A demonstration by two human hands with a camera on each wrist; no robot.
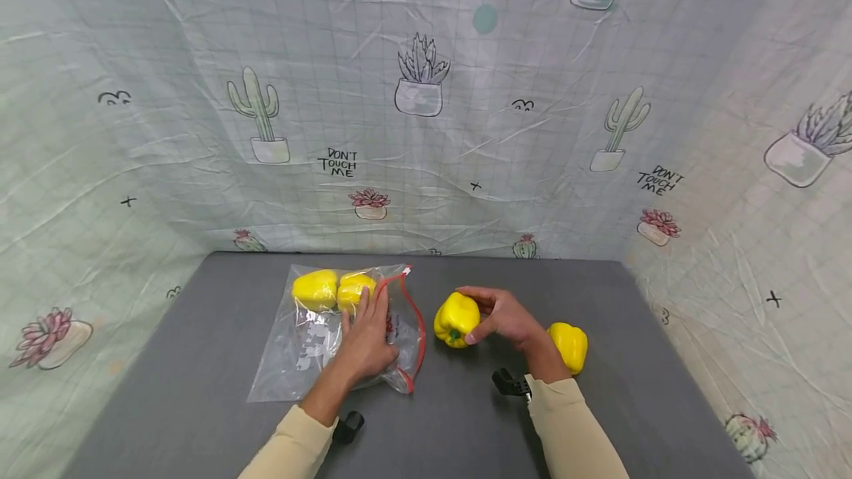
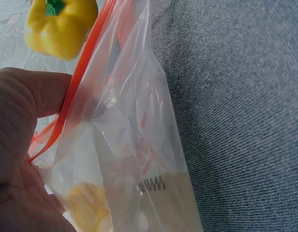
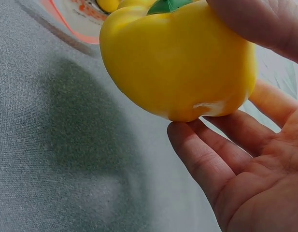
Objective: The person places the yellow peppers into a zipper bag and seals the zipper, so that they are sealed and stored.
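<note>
A clear zip bag [image 1: 279, 368] with a red-edged mouth lies on the table, two yellow bell peppers [image 1: 315, 290] inside it near its far edge. My left hand [image 1: 364, 342] lies over the mouth side and holds the bag's lip, fingers on the plastic; in the left wrist view the thumb [image 2: 49, 92] reaches behind the red strip [image 2: 77, 77]. Just right of the mouth, my right hand [image 1: 506, 318] grips another yellow bell pepper [image 1: 455, 318] between thumb and fingers. That pepper's green stem [image 3: 167, 6] shows in the right wrist view, and a shadow falls on the table beneath.
One more yellow bell pepper [image 1: 569, 347] rests on the grey table [image 1: 459, 420], partly behind my right forearm. Black wrist mounts [image 1: 509, 383] sit at both wrists. A cactus-print cloth [image 1: 479, 198] hangs around the table's back and sides.
</note>
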